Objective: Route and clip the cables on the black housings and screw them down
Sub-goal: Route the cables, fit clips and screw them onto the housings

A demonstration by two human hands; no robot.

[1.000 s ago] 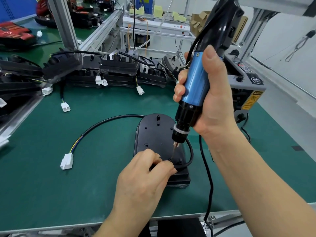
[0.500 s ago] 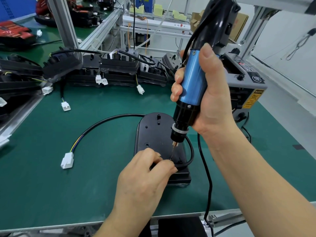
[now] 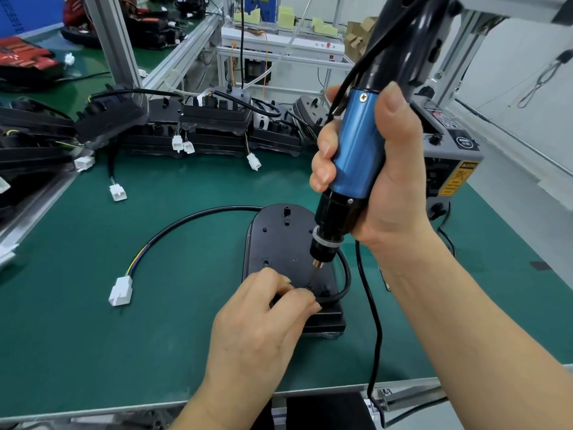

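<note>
From my remote seat I see the right hand in the upper right of the frame. Its grip is wrapped tight round the blue barrel of the electric screwdriver, which stands nearly upright and tilts a little to the right at the top. The bit points down onto the lower end of the black housing, which lies flat on the green counter at the frame's centre.

The left hand comes in from the bottom edge and rests on the near end of that housing. Its fingers are curled, with thumb and forefinger meeting right at the bit's tip. I cannot tell whether this grip holds anything, since the spot is hidden.

The black cable arcs from the housing's top out to the left and ends in a white connector lying on the counter. A second loop hugs the housing's lower right edge.

More housings are stacked along the back of the counter.
</note>
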